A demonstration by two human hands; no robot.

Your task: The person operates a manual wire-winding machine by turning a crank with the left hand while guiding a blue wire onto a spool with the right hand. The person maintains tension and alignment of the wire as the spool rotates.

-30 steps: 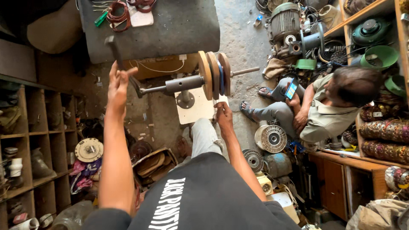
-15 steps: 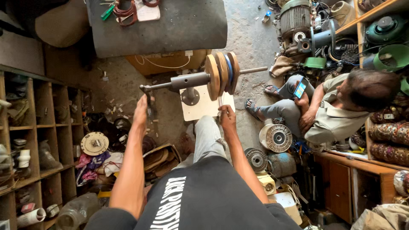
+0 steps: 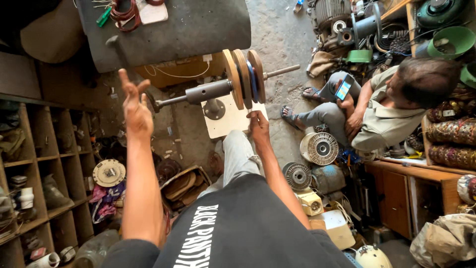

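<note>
Wooden discs [image 3: 243, 78] stand on edge on a steel shaft [image 3: 208, 92] running left to right. Your right hand [image 3: 258, 124] pinches their lower rim; your left hand [image 3: 135, 106] hangs open, near the shaft's left end, above the white base board [image 3: 229, 121].

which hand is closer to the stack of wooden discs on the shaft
Right. The right hand sits just below the wooden discs; the left hand is raised, open, off beyond the shaft's end.
</note>
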